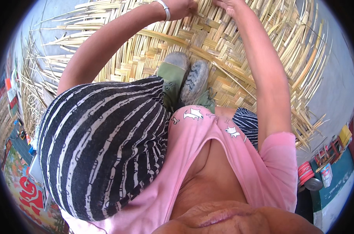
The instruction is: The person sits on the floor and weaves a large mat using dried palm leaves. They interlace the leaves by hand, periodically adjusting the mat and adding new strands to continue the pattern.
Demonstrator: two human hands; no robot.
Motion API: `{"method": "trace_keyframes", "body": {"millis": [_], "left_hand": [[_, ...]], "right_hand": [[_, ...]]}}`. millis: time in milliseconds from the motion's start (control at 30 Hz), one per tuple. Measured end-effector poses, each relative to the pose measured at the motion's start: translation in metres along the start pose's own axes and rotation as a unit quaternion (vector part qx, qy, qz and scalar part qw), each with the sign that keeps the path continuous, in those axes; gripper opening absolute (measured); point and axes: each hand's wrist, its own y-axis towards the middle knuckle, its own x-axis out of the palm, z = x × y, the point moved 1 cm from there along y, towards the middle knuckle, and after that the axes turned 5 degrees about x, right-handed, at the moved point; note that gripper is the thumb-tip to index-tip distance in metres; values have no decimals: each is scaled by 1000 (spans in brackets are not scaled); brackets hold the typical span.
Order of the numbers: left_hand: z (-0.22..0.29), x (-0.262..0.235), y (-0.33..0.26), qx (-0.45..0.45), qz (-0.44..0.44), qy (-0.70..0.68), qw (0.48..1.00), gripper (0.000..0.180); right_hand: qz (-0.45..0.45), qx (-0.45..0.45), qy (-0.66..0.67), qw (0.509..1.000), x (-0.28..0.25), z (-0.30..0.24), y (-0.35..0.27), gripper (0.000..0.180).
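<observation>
A large woven mat (227, 84) of flat yellow-tan reed strips lies beneath both arms, its long loose ends fanning out at the left and right. My left hand (181, 8), with a pale bangle (166, 10) at the wrist, is at the mat's far part. Its fingers are curled together against a reed strip (200, 15). Just to its right, my right hand (228, 6) rests over the weave with fingers stretched out and partly apart. The upper edge of the picture cuts off part of both hands. One long strip (161, 37) crosses the mat slantwise.
My worn green shoes (175, 72) stand on the mat. Grey floor (321, 113) surrounds it. Loose dry stalks (29, 89) lie at the left. A red round container (305, 171) and a metal can (313, 184) stand at the lower right, and a patterned red-and-green cloth or sheet (30, 195) lies lower left.
</observation>
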Motion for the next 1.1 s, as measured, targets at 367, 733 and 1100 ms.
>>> {"method": "trace_keyframes", "body": {"millis": [367, 733, 1100], "left_hand": [[-2, -9, -32, 60, 72, -45, 995, 15], [-7, -13, -25, -142, 133, -190, 962, 25], [-34, 4, -11, -268, 131, -380, 876, 19]], "right_hand": [[-155, 55, 205, 965, 35, -23, -27, 24], [-118, 10, 202, 972, 38, -10, -22, 21], [-78, -111, 230, 964, 38, -1, -53, 22]]}}
